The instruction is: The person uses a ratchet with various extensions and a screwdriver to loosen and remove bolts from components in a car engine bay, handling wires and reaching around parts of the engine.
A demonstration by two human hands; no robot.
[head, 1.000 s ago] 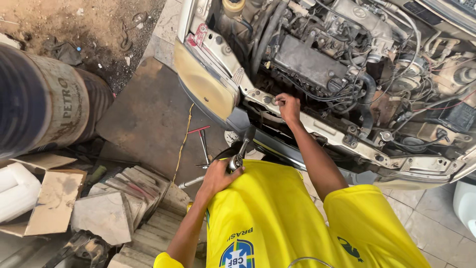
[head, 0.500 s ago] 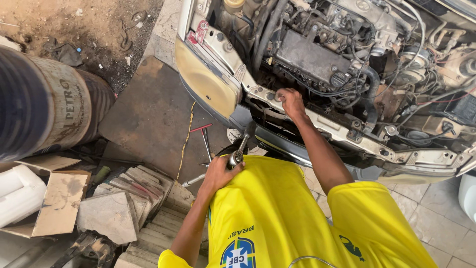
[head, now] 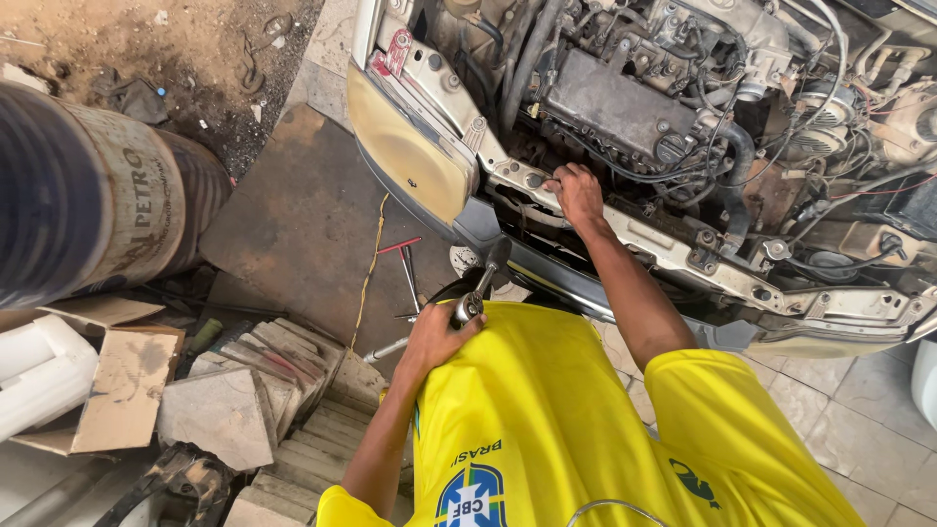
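Observation:
I look down over my yellow shirt (head: 547, 410) at the open front of a car. My left hand (head: 434, 337) is closed around a metal ratchet wrench (head: 478, 293) whose handle points up toward the bumper. My right hand (head: 576, 195) reaches forward and rests its fingers on the metal front crossmember (head: 683, 249), just below the dusty engine (head: 625, 98). A yellowed headlight (head: 410, 146) sits to the left of that hand.
A large dark drum (head: 88, 205) lies at the left. A flat metal sheet (head: 303, 224) covers the ground, with a red-handled tool (head: 405, 263) on it. Stacked stone tiles (head: 244, 390), a cardboard box (head: 117, 376) and a white container (head: 34, 376) stand at lower left.
The view has shifted slightly, bringing the engine bay lower in the picture. My right hand stays on the crossmember and my left hand keeps hold of the ratchet.

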